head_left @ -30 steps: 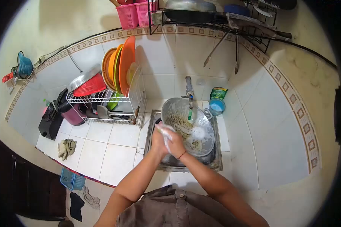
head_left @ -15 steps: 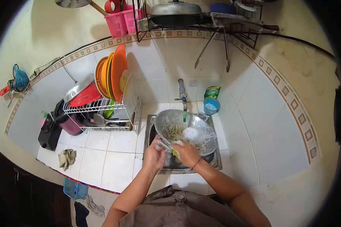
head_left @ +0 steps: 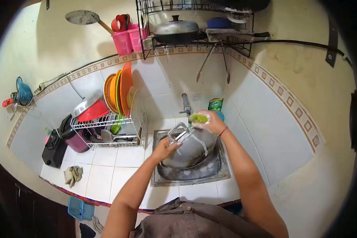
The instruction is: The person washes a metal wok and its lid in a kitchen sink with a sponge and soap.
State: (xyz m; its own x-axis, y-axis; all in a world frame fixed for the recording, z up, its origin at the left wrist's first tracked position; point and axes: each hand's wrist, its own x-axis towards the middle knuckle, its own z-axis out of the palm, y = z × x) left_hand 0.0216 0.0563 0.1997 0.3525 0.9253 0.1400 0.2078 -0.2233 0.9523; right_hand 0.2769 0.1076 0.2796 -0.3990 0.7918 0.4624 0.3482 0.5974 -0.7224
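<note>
A large grey metal pan (head_left: 182,156) is tilted up on its side in the steel sink (head_left: 223,177), its sudsy, stained outside towards me. My left hand (head_left: 164,150) is closed on the pan near its looped metal handle (head_left: 175,131), at the left. Above the pan's upper right, my right hand (head_left: 215,123) grips a yellow-green sponge (head_left: 199,118) with foam around it. White foam streaks (head_left: 204,147) run down the pan's side. The inside of the pan is hidden from view.
Behind the sink is a wall tap (head_left: 185,102), with a green packet (head_left: 215,104) to its right. A white dish rack (head_left: 141,131) with upright orange plates (head_left: 125,89) stands left. Tongs (head_left: 226,67) hang from a black shelf (head_left: 144,47). A crumpled cloth (head_left: 73,175) lies on the counter.
The pan has turned from showing its inside to standing tilted with its outside facing me. My right hand and the sponge have moved up and to the right, away from my left hand.
</note>
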